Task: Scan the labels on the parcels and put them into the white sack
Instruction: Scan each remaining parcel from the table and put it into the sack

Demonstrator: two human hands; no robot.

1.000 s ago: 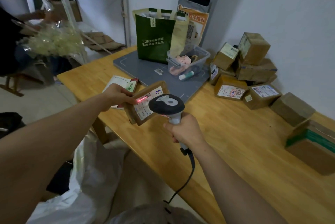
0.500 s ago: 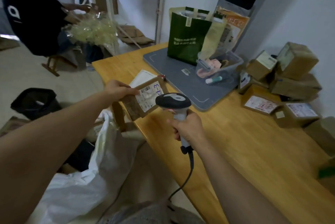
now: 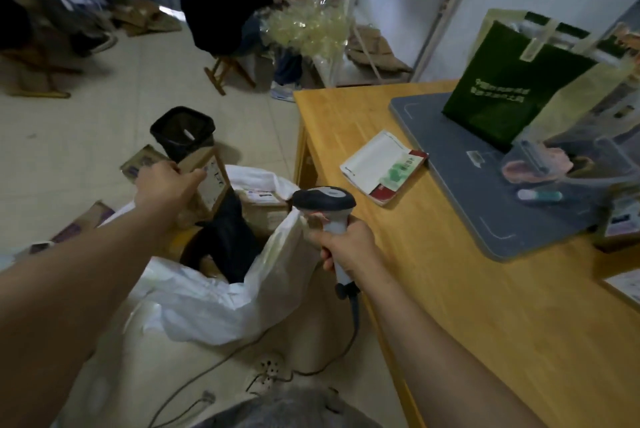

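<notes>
- The left hand [image 3: 166, 185] grips a parcel [image 3: 212, 182]. Its fingers hide the near edge, and the label is too blurred to read.
- The right hand [image 3: 346, 249] is wrapped round the scanner [image 3: 325, 202] handle.
- Just under the gripped parcel gapes the sack [image 3: 221, 303], partly hidden by the left arm. It holds a labelled box [image 3: 263, 208] and something dark [image 3: 228, 240] that is hard to make out.

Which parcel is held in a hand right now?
The small brown parcel in the left hand, held over the white sack; the others lie in the sack or on the floor.
</notes>
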